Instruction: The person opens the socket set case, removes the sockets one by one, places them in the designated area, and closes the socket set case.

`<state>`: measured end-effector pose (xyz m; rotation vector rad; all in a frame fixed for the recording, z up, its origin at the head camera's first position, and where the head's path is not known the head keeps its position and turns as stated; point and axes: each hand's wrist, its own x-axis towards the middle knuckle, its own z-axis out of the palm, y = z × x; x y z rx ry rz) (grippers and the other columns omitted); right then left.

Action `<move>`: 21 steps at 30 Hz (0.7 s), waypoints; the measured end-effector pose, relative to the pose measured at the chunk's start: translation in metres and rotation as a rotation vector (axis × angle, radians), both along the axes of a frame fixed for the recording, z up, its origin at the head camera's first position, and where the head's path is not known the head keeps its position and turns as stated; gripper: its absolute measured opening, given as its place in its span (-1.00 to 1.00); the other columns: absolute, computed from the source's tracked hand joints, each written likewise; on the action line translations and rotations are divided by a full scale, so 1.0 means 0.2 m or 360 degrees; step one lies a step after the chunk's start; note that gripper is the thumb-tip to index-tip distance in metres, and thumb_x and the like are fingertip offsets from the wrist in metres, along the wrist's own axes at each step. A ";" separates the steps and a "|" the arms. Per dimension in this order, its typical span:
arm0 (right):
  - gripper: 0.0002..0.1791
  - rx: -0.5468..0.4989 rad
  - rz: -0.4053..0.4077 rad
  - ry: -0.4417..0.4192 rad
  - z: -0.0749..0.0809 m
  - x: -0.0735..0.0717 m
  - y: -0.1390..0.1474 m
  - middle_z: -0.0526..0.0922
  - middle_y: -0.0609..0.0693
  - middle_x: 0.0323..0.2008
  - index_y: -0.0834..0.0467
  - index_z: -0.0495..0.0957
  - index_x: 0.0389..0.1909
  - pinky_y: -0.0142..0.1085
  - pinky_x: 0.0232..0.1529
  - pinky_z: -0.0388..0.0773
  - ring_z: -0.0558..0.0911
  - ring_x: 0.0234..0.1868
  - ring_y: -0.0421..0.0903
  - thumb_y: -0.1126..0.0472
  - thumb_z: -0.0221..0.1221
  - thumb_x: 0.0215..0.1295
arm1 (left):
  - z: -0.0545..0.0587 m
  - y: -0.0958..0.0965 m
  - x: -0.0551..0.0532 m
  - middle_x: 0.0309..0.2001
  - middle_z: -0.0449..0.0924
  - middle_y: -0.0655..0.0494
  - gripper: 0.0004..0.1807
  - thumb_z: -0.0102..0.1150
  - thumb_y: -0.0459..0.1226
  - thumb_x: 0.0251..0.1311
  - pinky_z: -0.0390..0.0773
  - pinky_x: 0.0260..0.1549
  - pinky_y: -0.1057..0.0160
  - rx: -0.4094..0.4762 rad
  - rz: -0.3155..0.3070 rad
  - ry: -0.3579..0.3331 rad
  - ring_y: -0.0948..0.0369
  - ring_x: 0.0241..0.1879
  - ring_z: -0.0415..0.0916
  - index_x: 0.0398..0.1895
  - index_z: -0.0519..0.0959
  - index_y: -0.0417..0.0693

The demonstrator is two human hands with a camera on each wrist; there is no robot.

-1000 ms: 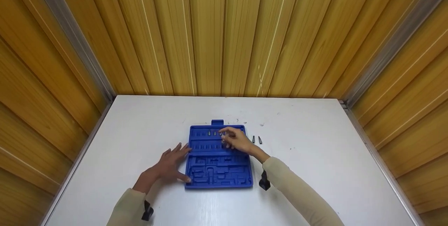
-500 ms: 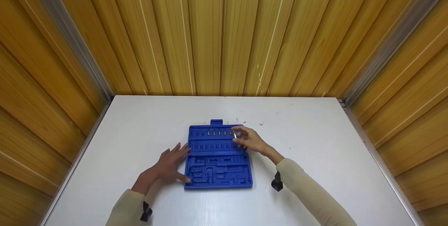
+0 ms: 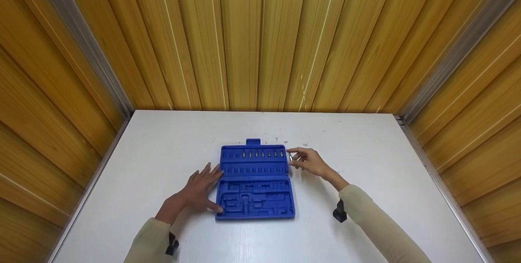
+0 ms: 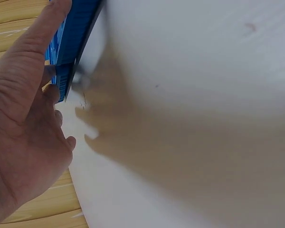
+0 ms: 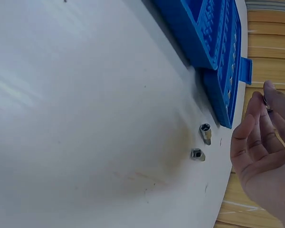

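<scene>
An open blue plastic tool case (image 3: 253,178) lies on the white table. Its far half carries a row of several small metal bit sockets (image 3: 263,154), with slots at the row's left end holding none. My left hand (image 3: 197,191) rests spread along the case's left edge, thumb at the near corner and fingertips by the middle. Just off the case's far right side, my right hand (image 3: 311,162) pinches a small metal bit socket (image 5: 267,103) between thumb and index finger. Two loose bit sockets stand out in the right wrist view, one (image 5: 205,134) nearer the case and another (image 5: 198,154) beside it.
The white tabletop (image 3: 366,165) surrounds the case on all sides. Small dark specks (image 3: 305,144) mark it beyond the right hand. Yellow corrugated panels (image 3: 260,51) rise behind the table and on both sides. A latch tab (image 3: 253,141) sticks out from the case's far edge.
My right hand has moved right, from over the far half of the case to just past its right edge, uncovering the row of bit sockets. The left hand and the case have stayed put.
</scene>
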<state>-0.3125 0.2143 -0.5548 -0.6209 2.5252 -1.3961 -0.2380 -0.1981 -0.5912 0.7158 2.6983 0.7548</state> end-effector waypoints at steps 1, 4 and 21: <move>-0.49 0.0004 -0.0006 -0.0004 0.00 0.00 0.02 0.72 0.32 -0.23 0.42 0.52 0.25 -0.42 -0.47 0.54 0.66 -0.42 -0.20 0.29 0.32 0.34 | 0.00 0.00 0.00 0.66 -0.12 -0.19 0.40 0.66 0.16 -0.24 -0.19 0.48 -0.46 -0.0001 -0.0007 0.0000 -0.28 0.64 -0.34 0.62 0.06 -0.18; -0.49 0.0009 -0.0034 -0.0020 0.00 0.01 0.06 0.73 0.32 -0.24 0.43 0.52 0.24 -0.41 -0.47 0.55 0.65 -0.42 -0.21 0.30 0.33 0.32 | 0.00 0.01 -0.01 0.66 -0.13 -0.19 0.41 0.66 0.16 -0.25 -0.19 0.49 -0.46 -0.0006 -0.0011 -0.0006 -0.28 0.64 -0.33 0.62 0.05 -0.19; -0.55 0.0105 -0.0094 0.0151 -0.10 -0.03 0.23 0.71 0.37 -0.27 0.51 0.55 0.13 -0.54 -0.39 0.53 0.65 -0.44 -0.22 0.38 0.35 0.26 | 0.02 0.01 0.00 0.67 -0.15 -0.14 0.40 0.65 0.14 -0.22 -0.23 0.49 -0.45 0.0008 0.0003 -0.0052 -0.26 0.64 -0.31 0.64 0.02 -0.15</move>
